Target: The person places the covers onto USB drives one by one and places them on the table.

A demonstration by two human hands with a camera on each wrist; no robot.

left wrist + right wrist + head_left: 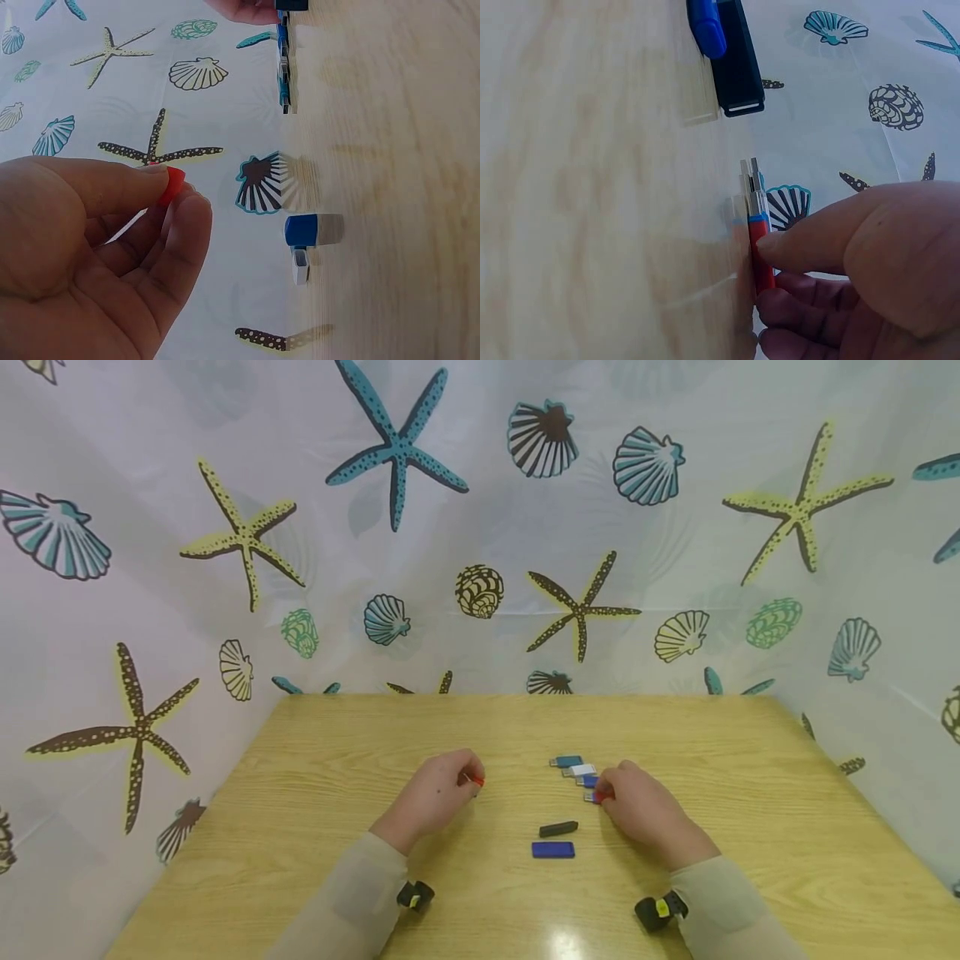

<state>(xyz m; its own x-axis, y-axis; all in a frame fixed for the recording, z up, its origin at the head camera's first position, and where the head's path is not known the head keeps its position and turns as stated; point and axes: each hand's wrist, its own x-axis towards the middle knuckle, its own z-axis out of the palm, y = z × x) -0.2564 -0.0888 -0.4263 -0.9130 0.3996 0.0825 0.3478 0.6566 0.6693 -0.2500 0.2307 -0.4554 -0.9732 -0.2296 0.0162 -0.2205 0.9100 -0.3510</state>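
In the head view, my left hand (pixel 442 785) pinches a small red cap (pixel 172 186) between thumb and fingers, held above the table. My right hand (pixel 637 802) pinches a red USB stick (pixel 760 255) lying on the table, its metal plug pointing left in the head view. Beyond it lie a blue USB stick (pixel 587 782), a white one (pixel 582 771) and a teal one (pixel 569 762), in a staggered row. On the table near my left hand, the left wrist view shows a blue cap (pixel 301 229) and a white cap (pixel 301 267).
Nearer my body, between the hands, lie a black stick-shaped piece (pixel 558 829) and a dark blue one (pixel 553 850). The wooden table (pixel 337 735) is bordered at the back and sides by a white curtain (pixel 480 527) printed with shells and starfish.
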